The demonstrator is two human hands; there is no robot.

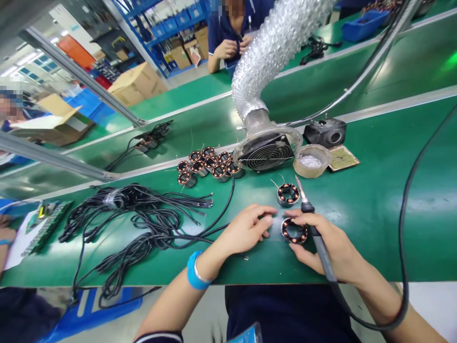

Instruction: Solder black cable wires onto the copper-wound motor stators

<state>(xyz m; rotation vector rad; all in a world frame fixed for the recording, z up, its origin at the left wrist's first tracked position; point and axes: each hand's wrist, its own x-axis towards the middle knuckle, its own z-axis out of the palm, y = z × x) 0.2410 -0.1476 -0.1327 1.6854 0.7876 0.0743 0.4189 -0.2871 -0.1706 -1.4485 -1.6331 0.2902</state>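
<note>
Points soldering iron (324, 257) tip-forward and slightly left from right hand (333, 244), along its long axis. Presents copper-wound stator (294, 240) bore-up at right fingertips, toward left hand (251, 229). Includes 1 loose stator (287, 203) just ahead on green bench (360, 209), ducted fan (266, 155) farther forward, blue shelving (167, 24) well beyond. Grips iron and held stator in right hand; holds left half-curled, apart from right

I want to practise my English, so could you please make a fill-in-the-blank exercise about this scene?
1. The wristband on the left wrist is coloured ____.
2. The soldering iron is held in the ____ hand.
3. The worktable under the coil ring at that hand is coloured ____.
4. The bundled cables are coloured ____.

Missing words: blue; right; green; black.
</note>
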